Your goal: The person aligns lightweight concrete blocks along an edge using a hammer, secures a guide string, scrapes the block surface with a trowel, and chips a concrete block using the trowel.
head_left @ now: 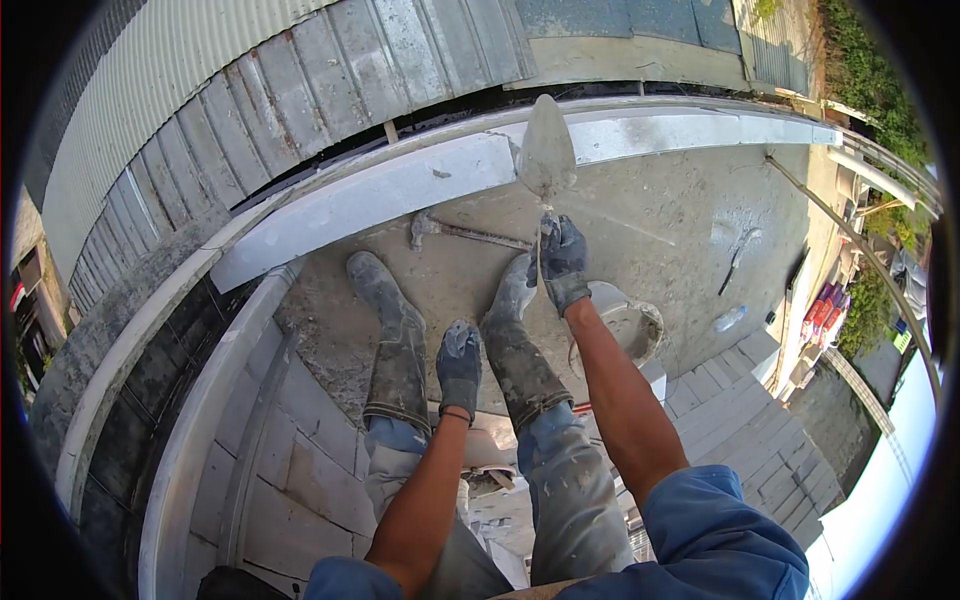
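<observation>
My right hand (565, 262), in a dark, dusty glove, is closed round the handle of a pointed trowel (548, 150). The broad blade points away from me, overlapping the pale blocks (370, 200) along the wall top. Some mortar clings near the blade's base. In a matching glove, my left hand (460, 360) hangs between my legs with its fingers drawn together and nothing visible in them. A claw hammer (470, 235) lies on the floor in front of my boots, its handle end near my right boot. Beside my right forearm stands a bucket (640, 330), partly hidden by the arm.
Low block walling (310, 490) runs along the left. A thin dark-handled tool (735, 265) and a plastic bottle (731, 318) lie on the floor to the right. Stacked grey blocks (760, 430) stand at lower right. Metal roofing (300, 90) lies beyond the wall.
</observation>
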